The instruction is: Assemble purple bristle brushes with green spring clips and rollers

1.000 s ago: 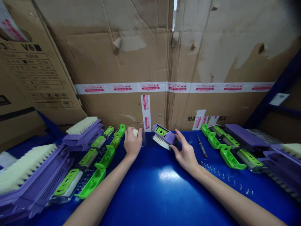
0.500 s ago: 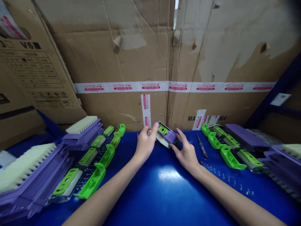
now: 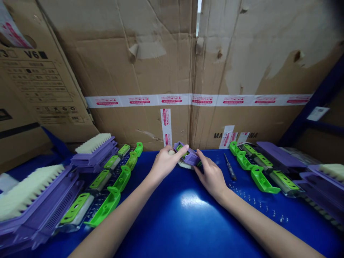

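A small purple brush part (image 3: 188,156) with a green insert and white bristles sits low over the blue table (image 3: 182,222), near the cardboard wall. My left hand (image 3: 164,163) grips its left end, with a small white piece tucked under the fingers. Closed on the part's right end, my right hand (image 3: 211,175) has its fingers over the top. The bristles face down and are mostly hidden by both hands.
Purple brush heads (image 3: 94,152) and green-handled clear parts (image 3: 113,182) lie at the left. More green-handled parts (image 3: 258,168) and purple pieces (image 3: 282,156) lie at the right. A small screwdriver (image 3: 230,167) and scattered screws (image 3: 258,204) rest right of my hand. Cardboard boxes (image 3: 172,71) wall the back.
My left hand moved right from beside the green parts and took hold of the purple brush part. Both hands then lowered the part toward the table.
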`<state>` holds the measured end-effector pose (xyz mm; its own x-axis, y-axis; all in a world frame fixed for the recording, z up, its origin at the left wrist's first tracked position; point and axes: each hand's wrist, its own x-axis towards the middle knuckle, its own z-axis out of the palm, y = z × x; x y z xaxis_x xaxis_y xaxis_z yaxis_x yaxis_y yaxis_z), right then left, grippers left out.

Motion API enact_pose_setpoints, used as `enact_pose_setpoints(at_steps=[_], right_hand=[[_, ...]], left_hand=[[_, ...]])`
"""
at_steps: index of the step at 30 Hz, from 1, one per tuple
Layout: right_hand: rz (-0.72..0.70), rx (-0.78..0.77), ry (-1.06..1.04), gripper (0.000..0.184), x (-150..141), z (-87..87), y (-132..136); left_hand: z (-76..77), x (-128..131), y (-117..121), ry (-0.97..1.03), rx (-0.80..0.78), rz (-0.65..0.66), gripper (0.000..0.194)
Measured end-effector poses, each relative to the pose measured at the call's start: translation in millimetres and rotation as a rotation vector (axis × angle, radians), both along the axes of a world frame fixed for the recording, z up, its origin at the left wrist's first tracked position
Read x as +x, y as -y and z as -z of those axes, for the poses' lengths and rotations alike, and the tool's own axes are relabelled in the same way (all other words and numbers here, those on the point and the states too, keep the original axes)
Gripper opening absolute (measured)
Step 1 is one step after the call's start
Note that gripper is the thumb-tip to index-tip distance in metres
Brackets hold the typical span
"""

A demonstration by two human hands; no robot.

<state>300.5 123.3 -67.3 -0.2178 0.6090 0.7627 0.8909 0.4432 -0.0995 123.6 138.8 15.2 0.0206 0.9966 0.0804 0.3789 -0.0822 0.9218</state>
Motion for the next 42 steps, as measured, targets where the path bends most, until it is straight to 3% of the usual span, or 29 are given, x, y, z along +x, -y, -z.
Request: enact_pose_setpoints(at_steps=[5, 11, 15, 19, 26, 34, 42], right_hand=[[0.006, 0.109, 0.142, 0.052, -1.6, -2.7, 0.5], [0.024, 0.125, 0.165, 0.047, -2.2, -3.2, 2.2], [0.038, 0.080, 0.137, 0.048, -1.6, -3.3, 2.3], [0.059, 0.068, 0.113, 0.056, -1.0, -4.1, 2.1], [0.028, 0.006, 0.164, 0.072, -0.5, -4.9, -0.1], [0.003, -0.008, 0.170, 0.067, 6.4, -4.6, -6.6], [-0.024, 0.034, 0.145, 0.053, 6.9, -3.6, -7.5]], left_hand=[[-6.9, -0.7, 3.1, -0.004, -0.097, 0.014, 0.050], [-3.5, -1.5, 3.5, 0.025, -0.138, 0.051, 0.036], [10.0, -3.1, -1.0, 0.034, 0.001, 0.101, 0.049], [27.5, -10.8, -13.5, 0.007, 0.193, 0.210, 0.050], [43.4, -24.1, -23.0, -0.074, 0.196, 0.332, 0.056], [65.8, -14.8, -19.1, -0.190, 0.319, 0.218, 0.043], [70.9, -12.2, -15.3, -0.372, 0.370, 0.069, 0.038]])
